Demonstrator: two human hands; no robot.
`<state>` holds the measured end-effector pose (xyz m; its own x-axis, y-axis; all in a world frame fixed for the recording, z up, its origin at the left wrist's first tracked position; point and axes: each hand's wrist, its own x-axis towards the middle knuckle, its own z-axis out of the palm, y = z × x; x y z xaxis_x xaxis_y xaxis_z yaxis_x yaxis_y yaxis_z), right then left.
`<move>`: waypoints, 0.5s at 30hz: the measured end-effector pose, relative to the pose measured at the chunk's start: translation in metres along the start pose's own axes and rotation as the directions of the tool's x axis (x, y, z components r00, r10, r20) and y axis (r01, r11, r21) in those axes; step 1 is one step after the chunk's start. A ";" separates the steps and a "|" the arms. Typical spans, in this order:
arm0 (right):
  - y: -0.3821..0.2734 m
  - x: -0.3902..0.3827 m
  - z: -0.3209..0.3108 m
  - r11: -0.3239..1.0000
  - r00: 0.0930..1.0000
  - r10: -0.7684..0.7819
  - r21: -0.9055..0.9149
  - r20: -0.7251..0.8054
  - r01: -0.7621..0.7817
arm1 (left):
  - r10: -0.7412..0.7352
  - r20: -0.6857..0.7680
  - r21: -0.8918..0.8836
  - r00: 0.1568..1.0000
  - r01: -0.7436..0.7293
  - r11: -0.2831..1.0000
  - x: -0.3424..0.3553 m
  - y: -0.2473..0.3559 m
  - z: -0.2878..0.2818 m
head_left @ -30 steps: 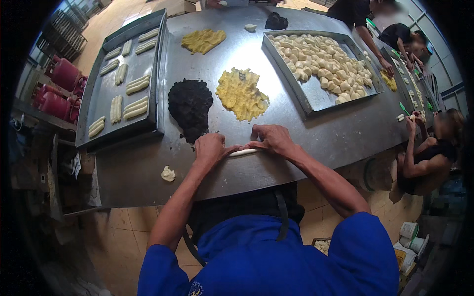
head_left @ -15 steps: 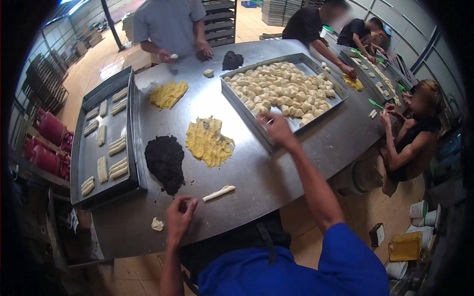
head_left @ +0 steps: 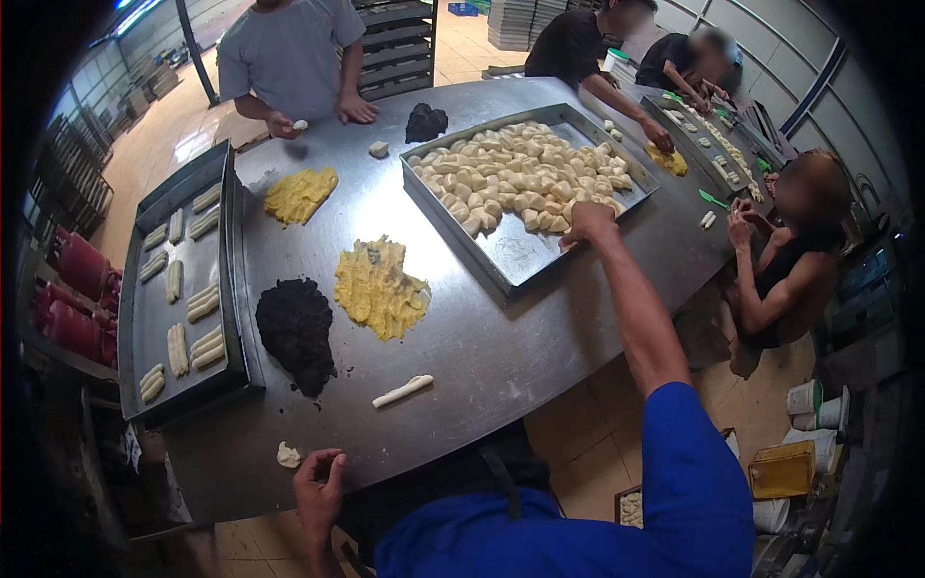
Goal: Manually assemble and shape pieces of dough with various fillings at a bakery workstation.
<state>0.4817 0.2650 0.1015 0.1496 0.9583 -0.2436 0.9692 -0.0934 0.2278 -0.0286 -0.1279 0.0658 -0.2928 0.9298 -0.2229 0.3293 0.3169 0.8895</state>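
Observation:
My right hand (head_left: 591, 223) reaches to the near side of a metal tray (head_left: 506, 275) heaped with pale dough pieces (head_left: 525, 173). Its fingers bend down beside the dough at the tray's near wall; what they grip, if anything, is hidden. At the table's front edge, my left hand (head_left: 319, 484) hangs with loosely bent fingers, thumb apart, holding nothing visible. Just beside it lies a small dough scrap (head_left: 288, 455). A rolled white dough strip (head_left: 403, 391) rests farther in. Beyond are a dark filling mound (head_left: 295, 332) and a yellow filling mound (head_left: 381, 289).
At left, a deep tray (head_left: 252, 376) holds shaped dough strips (head_left: 177, 349) in groups. Across the table stand a smaller yellow mound (head_left: 301, 197), a dark lump (head_left: 425, 122) and a person in grey (head_left: 289, 48). Several co-workers sit at right near another tray (head_left: 689, 154).
My right hand has moved right along the tray's near side. The left hand has drawn back toward the table edge. The person opposite now rests one hand on the table.

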 end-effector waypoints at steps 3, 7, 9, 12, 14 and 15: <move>0.012 0.023 0.039 1.000 1.000 0.009 -0.030 -0.022 -0.010 | 0.066 0.076 0.003 0.995 -0.066 0.998 0.010 0.014 0.016; -0.011 -0.002 0.019 0.971 0.992 -0.040 0.230 -0.123 0.068 | 0.136 0.150 0.041 0.979 -0.144 0.989 0.004 0.035 0.023; -0.028 -0.049 0.003 0.853 0.943 -0.081 0.467 -0.323 0.234 | 0.130 0.212 -0.009 0.969 -0.131 0.991 0.000 0.044 0.034; -0.092 -0.116 0.012 0.286 0.860 -0.354 0.833 -0.367 0.473 | 0.127 0.250 -0.191 0.960 -0.080 0.978 0.014 0.060 0.066; -0.148 -0.171 0.032 0.031 0.802 -0.431 0.882 -0.413 0.470 | 0.147 0.229 -0.459 0.962 -0.027 0.888 0.031 0.067 0.094; -0.169 -0.201 0.032 0.052 0.813 -0.446 0.896 -0.374 0.440 | 0.136 0.217 -0.460 0.967 -0.021 0.888 0.042 0.070 0.102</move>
<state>0.2938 0.0792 0.0822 -0.3834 0.9221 0.0524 0.2920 0.1749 -0.9403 0.0739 -0.0477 0.0783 -0.0432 0.9825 -0.1814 -0.1142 0.1755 0.9778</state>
